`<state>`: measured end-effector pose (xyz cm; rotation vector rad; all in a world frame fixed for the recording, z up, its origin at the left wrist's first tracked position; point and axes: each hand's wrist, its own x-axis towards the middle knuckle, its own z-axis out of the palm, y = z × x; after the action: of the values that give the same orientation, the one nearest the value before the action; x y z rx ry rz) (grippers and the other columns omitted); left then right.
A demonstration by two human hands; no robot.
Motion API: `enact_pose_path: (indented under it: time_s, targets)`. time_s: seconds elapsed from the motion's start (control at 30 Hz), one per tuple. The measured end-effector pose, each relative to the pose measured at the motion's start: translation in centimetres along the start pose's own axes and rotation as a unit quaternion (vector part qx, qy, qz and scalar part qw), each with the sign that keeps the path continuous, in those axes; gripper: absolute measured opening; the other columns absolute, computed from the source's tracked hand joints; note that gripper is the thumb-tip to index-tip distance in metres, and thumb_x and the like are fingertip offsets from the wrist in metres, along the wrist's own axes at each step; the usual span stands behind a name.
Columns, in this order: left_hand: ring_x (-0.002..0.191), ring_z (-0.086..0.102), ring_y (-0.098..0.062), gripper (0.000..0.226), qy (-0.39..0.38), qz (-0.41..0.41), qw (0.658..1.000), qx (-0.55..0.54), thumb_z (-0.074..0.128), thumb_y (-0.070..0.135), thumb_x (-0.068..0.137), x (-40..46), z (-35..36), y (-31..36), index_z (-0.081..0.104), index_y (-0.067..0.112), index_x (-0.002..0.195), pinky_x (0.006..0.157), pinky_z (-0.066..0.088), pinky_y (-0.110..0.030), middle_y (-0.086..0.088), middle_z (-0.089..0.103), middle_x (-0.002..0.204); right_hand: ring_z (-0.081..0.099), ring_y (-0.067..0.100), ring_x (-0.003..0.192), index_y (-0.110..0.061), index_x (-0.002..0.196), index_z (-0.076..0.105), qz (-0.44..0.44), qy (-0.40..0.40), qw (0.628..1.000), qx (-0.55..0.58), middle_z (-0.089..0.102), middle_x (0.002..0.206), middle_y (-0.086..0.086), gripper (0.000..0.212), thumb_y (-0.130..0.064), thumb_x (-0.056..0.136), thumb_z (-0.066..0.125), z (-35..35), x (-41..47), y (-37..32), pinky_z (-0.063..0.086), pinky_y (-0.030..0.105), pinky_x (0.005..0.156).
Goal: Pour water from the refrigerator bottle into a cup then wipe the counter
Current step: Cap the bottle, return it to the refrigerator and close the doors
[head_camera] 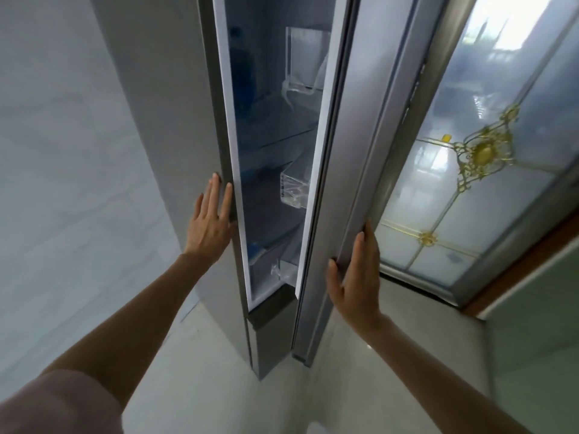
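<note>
A tall silver refrigerator [188, 120] stands in front of me with a narrow gap between its two doors. My left hand [210, 219] lies flat with straight fingers against the edge of the left door. My right hand [355, 278] presses with straight fingers on the outer face of the right door [360, 151], thumb at its edge. Through the gap I see dim shelves and clear door bins [293, 187]. No bottle is clearly visible inside; a bluish shape [255, 250] low down is too dim to identify. No cup or counter is in view.
A pale tiled wall [62, 151] is on the left. To the right is a frosted glass door [454, 183] with gold ornament and a brown frame. Light glossy floor tiles [219, 386] lie below.
</note>
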<state>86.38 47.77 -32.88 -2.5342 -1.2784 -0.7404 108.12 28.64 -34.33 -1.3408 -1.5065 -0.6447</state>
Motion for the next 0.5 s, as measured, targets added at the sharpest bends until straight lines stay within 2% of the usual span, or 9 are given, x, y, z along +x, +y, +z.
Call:
enact_pose_path:
  time_s: [0.07,0.13,0.27,0.33,0.5]
  targets:
    - [0.144,0.006,-0.038,0.094,0.005,0.018,1.000,-0.009,0.069,0.027,0.083,0.0,0.7,-0.8,0.007,0.007,0.150,0.114,0.020,-0.054,-0.019,-0.001,0.157,0.025,0.037,0.140,-0.017,0.152,-0.002,0.016,-0.003,1.000,-0.026,0.021,0.150,0.023,0.078,-0.018,0.093,0.049,0.2,0.0,-0.4,0.027,0.041,0.116]
    - [0.145,0.002,-0.036,0.096,0.010,0.043,0.999,-0.017,0.070,0.028,0.082,0.2,1.2,-1.7,0.006,0.008,0.151,0.114,0.017,-0.053,-0.019,-0.004,0.157,0.019,0.030,0.144,-0.016,0.152,-0.002,0.035,-0.002,0.999,-0.040,0.023,0.146,0.026,0.075,-0.018,0.094,0.046,0.3,0.1,-1.0,0.024,0.039,0.117]
    - [0.144,0.004,-0.036,0.096,0.015,0.108,0.993,-0.037,0.073,0.027,0.080,0.5,1.3,-3.5,0.011,0.006,0.150,0.114,0.015,-0.050,-0.023,0.003,0.156,0.008,0.014,0.147,-0.011,0.151,-0.002,0.105,-0.005,0.991,-0.083,0.021,0.150,0.023,0.064,-0.029,0.101,0.034,0.7,0.3,-2.7,0.014,0.028,0.119]
    - [0.144,0.007,-0.037,0.094,0.018,0.140,0.989,-0.050,0.073,0.024,0.080,0.7,1.0,-4.4,0.013,0.005,0.149,0.114,0.018,-0.051,-0.024,0.006,0.156,0.003,0.010,0.147,-0.005,0.149,0.000,0.147,-0.010,0.984,-0.100,0.015,0.152,0.019,0.062,-0.032,0.102,0.030,0.9,0.3,-3.9,0.010,0.023,0.119]
    - [0.142,0.021,-0.036,0.084,0.029,0.194,0.979,-0.059,0.072,0.016,0.080,1.2,1.0,-6.4,0.024,-0.003,0.145,0.112,0.027,-0.049,-0.025,0.021,0.153,0.003,0.011,0.146,-0.004,0.148,-0.001,0.186,-0.029,0.973,-0.135,0.007,0.155,0.019,0.062,-0.030,0.102,0.030,1.6,0.9,-6.3,0.006,0.018,0.117]
